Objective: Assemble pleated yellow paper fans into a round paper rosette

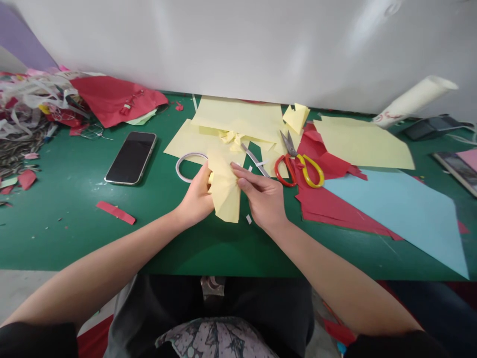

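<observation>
A folded pale yellow paper piece [226, 191] is held up over the middle of the green table. My left hand [197, 196] grips it from the left side, with the fingers partly hidden behind it. On the right edge of the paper, my right hand [261, 191] pinches it between thumb and fingers. Just behind my left hand lies a roll of white tape [181, 169]. A cutter or blade [255, 160] rests on yellow scraps behind the right hand. Scissors [298, 161] with one red and one yellow handle lie to the right.
A phone [131, 158] lies at left, near a red strip [116, 212]. Ribbons and wires are heaped [37, 109] at far left. Yellow sheets [238, 118] lie at the back; red paper [335, 211] and a blue sheet [402, 204] lie right. A white roll [417, 99] leans at back right.
</observation>
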### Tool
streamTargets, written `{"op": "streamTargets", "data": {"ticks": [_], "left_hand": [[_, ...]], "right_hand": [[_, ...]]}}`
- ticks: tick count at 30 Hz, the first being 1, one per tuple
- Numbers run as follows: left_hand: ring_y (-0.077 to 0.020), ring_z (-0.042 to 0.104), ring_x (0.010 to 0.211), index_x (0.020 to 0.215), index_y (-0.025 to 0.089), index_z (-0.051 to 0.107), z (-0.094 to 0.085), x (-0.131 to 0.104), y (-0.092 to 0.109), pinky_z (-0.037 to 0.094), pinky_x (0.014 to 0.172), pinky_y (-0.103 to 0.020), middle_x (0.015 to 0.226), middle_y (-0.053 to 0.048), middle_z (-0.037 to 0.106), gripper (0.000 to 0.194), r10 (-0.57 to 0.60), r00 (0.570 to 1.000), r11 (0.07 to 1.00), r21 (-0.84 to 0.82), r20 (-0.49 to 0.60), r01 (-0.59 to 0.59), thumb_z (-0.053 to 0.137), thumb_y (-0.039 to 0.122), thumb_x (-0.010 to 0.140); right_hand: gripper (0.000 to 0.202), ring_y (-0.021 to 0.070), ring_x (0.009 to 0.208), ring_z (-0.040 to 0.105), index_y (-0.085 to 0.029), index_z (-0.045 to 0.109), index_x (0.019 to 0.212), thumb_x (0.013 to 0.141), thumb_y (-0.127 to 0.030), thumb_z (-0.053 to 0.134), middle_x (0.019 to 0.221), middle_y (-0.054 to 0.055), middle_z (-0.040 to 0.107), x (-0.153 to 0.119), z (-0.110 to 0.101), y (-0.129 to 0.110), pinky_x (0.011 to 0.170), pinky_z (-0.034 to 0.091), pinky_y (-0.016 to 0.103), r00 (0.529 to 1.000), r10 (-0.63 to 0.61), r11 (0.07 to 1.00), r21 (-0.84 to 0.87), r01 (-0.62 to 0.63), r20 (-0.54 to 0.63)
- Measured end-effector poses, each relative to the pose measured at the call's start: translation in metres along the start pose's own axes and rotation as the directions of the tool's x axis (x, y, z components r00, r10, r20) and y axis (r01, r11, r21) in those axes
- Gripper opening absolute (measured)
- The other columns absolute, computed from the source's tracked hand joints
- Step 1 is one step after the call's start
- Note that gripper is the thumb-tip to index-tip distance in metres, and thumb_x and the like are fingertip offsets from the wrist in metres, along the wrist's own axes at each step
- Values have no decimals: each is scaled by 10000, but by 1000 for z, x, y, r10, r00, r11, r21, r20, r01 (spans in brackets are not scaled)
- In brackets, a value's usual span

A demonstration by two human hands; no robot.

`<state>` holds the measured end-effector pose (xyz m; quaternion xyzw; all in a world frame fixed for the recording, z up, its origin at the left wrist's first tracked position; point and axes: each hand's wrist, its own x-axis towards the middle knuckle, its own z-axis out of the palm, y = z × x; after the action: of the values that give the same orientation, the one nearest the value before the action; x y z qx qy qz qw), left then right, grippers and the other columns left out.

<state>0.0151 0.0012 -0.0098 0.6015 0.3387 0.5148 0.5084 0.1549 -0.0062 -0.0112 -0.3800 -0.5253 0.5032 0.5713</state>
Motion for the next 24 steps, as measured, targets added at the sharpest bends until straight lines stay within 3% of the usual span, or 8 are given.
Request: {"op": "streamTargets", "data": {"ticks": [3, 6, 10, 14, 17, 21, 24], "left_hand": [[-192, 578, 834, 915, 185, 520, 0, 0, -2, 503, 706, -335, 941, -63, 585, 421, -44, 999, 999, -17, -22, 44, 715, 369, 591], [-190, 579, 843, 945, 184, 513, 0, -1, -4, 498, 696, -323, 955, -65, 595, 441, -95, 995, 994, -47, -35, 94, 715, 349, 589], [-161, 577, 810, 990, 187, 497, 1, -2, -7, 484, 674, -302, 938, -46, 589, 402, -98, 995, 989, -114, 0, 97, 671, 299, 645], [-128, 534, 684, 859, 181, 477, 3, -2, -7, 446, 571, -265, 797, -12, 549, 333, -159, 986, 987, -27, -50, 157, 677, 327, 637], [-118, 523, 684, 880, 189, 435, 6, -2, -3, 430, 557, -249, 813, -13, 529, 367, -141, 986, 988, 53, -90, 146, 675, 332, 642], [-132, 538, 752, 942, 202, 369, 9, -3, 2, 446, 610, -277, 922, -46, 511, 425, -19, 991, 988, 153, -131, 39, 655, 347, 663], [-152, 527, 768, 920, 201, 389, 9, -4, 5, 441, 654, -324, 878, -47, 520, 313, 32, 994, 963, 269, -106, -2, 572, 378, 738]], "right_hand": [[125, 151, 1066, 577, -348, 671, 831, 741, -268, 638, 1031, -79, 667, -1, 1, 0, 1000, 433, 426, 1000, -24, 1000, 12, 24, 20], [194, 165, 1165, 496, -347, 636, 927, 735, -317, 637, 1165, -54, 594, -2, 0, -3, 988, 434, 420, 991, -71, 996, -51, 77, 113], [359, 186, 1261, 380, -376, 566, 1071, 720, -396, 638, 1301, -45, 467, -3, -2, -7, 1040, 367, 433, 964, -138, 960, -209, 186, 228], [431, 185, 1256, 374, -378, 494, 1165, 751, -459, 582, 1313, -32, 444, -3, -1, -5, 1080, 311, 415, 943, -179, 939, -237, 248, 279], [408, 184, 1250, 389, -359, 469, 1181, 797, -494, 495, 1316, -18, 446, -3, 2, 0, 1067, 330, 401, 956, -135, 978, -119, 171, 259], [415, 185, 1182, 476, -329, 457, 1168, 833, -551, 356, 1267, 4, 503, -3, 7, 4, 990, 413, 390, 975, 3, 997, 69, -19, 221], [513, 199, 1113, 534, -305, 432, 1190, 834, -600, 208, 1172, 33, 576, -2, 10, 3, 903, 470, 403, 981, 96, 994, -60, -87, 170]]}}
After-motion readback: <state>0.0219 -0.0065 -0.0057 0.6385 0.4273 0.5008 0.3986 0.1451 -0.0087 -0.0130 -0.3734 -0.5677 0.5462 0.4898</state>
